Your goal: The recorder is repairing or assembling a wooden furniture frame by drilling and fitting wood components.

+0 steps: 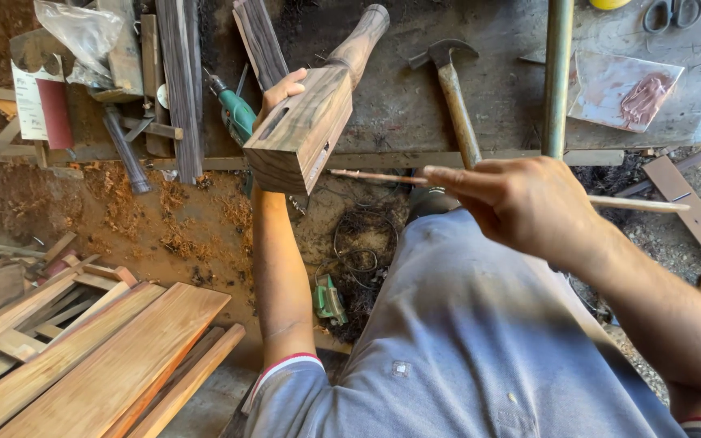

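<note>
1. Claw hammer (453, 93) lying on the workbench (415, 97), at 12 o'clock.
2. Green power drill (235, 113) at 11 o'clock, beside dark wood strips (178, 81).
3. Scissors (673, 12) at 1 o'clock.
4. Reddish planks (99, 365) stacked at 8 o'clock.
5. Sawdust (172, 227) strewn at 10 o'clock.
6. Green upright pipe (559, 73) at 1 o'clock.

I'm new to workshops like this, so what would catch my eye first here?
Mid-frame, the left hand holds up a striped dark wooden block with a turned handle, while the right hand pinches a thin wooden stick pointing at its end. Behind them a hammer lies on the bench, and reddish planks are stacked lower left.
</note>
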